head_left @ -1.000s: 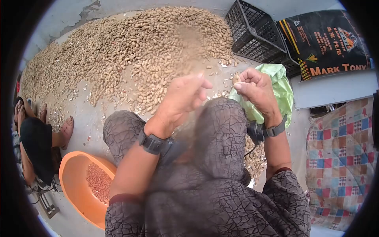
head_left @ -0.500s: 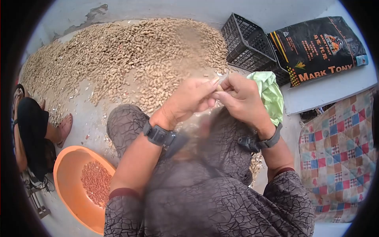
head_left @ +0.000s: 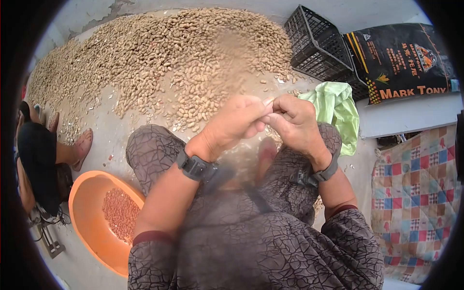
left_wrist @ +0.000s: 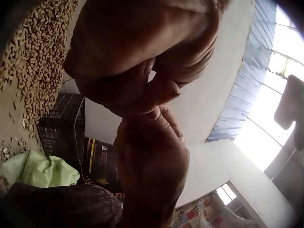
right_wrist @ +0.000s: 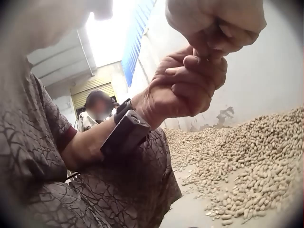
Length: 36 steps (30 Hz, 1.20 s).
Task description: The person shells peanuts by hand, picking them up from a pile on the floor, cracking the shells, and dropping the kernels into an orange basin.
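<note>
Fingertips of the left hand point(head_left: 229, 123) and right hand point(head_left: 298, 126) meet above the lap in the head view. Both hands pinch a small peanut between thumbs and curled fingers; it is almost wholly covered. In the left wrist view the left hand point(left_wrist: 142, 52) is uppermost, its fingertips touching the right hand point(left_wrist: 152, 164). The right wrist view shows the right hand point(right_wrist: 218, 21) over the left hand point(right_wrist: 183, 90). Unshelled peanuts lie in a wide pile point(head_left: 159, 63) beyond the knees. Reddish kernels point(head_left: 121, 212) lie in an orange basin point(head_left: 89, 237) at left.
A green bag point(head_left: 333, 108) lies beside the right knee. Behind it are black crates point(head_left: 316, 46) and a black printed sack point(head_left: 403, 63). Patchwork cloth point(head_left: 415, 198) hangs at the right. Another person's leg and sandalled foot point(head_left: 83, 147) are at far left.
A second ago the hands were apart, with a peanut in the right fingertips. The right hand moved left and the left hand moved slightly right until they met; they have stayed together since.
</note>
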Tool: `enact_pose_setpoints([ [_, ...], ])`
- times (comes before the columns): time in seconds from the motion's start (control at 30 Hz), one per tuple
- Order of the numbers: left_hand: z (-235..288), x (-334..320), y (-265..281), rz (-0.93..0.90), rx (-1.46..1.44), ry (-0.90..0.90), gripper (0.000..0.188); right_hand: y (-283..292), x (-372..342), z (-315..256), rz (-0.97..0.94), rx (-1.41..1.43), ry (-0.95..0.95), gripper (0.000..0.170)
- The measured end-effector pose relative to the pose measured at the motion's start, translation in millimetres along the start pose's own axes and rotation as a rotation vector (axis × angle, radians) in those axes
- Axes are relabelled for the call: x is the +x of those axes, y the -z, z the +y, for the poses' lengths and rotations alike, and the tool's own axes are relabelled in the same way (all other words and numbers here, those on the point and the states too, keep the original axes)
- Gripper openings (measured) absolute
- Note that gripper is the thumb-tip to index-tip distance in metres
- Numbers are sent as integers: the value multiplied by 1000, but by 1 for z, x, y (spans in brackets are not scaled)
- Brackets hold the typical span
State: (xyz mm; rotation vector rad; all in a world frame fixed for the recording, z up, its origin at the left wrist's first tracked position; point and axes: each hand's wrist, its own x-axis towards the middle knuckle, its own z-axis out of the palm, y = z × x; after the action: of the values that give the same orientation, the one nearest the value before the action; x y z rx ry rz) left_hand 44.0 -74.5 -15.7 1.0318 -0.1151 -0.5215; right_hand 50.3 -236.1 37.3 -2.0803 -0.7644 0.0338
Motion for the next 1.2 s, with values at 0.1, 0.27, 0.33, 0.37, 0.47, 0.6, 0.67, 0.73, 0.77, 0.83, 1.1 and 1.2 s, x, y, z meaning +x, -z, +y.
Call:
enact_pose_setpoints([
  [0.1, -5, 4, -1, 39, 2, 17, 25, -2, -2, 13, 18, 70, -3, 6],
  [0.27, -24, 15, -6, 103, -40, 8, 27, -7, -8, 20, 155, 298, -165, 3],
  [0.33, -22, 16, -8, 119, -44, 17, 32, -9, -6, 24, 161, 340, -203, 4],
  [0.37, -18, 16, -9, 118, -44, 20, 32, -9, -6, 25, 160, 384, -234, 5],
  [0.47, -1, 15, -14, 161, -84, 78, 34, -8, -3, 23, 153, 278, -307, 4],
  [0.6, 1, 15, -7, 158, 124, 39, 31, -11, -1, 26, 187, 35, -69, 4],
  [0.67, 0, 14, -4, 151, 189, 51, 33, -11, 0, 29, 148, -11, -66, 6],
  [0.73, 0, 15, -6, 191, 272, -21, 37, -12, -1, 33, 143, -1, -79, 6],
  [0.77, -1, 15, -7, 189, 271, -22, 37, -12, -1, 33, 136, 7, -90, 7],
  [0.83, -5, 15, -6, 176, 190, -18, 41, -12, 0, 28, 129, 3, -102, 8],
  [1.1, -8, 8, 0, 91, -54, 88, 38, -12, 5, 13, 77, -5, -130, 9],
  [1.2, -8, 8, 0, 50, -139, 95, 37, -9, 5, 12, 28, -91, -145, 10],
])
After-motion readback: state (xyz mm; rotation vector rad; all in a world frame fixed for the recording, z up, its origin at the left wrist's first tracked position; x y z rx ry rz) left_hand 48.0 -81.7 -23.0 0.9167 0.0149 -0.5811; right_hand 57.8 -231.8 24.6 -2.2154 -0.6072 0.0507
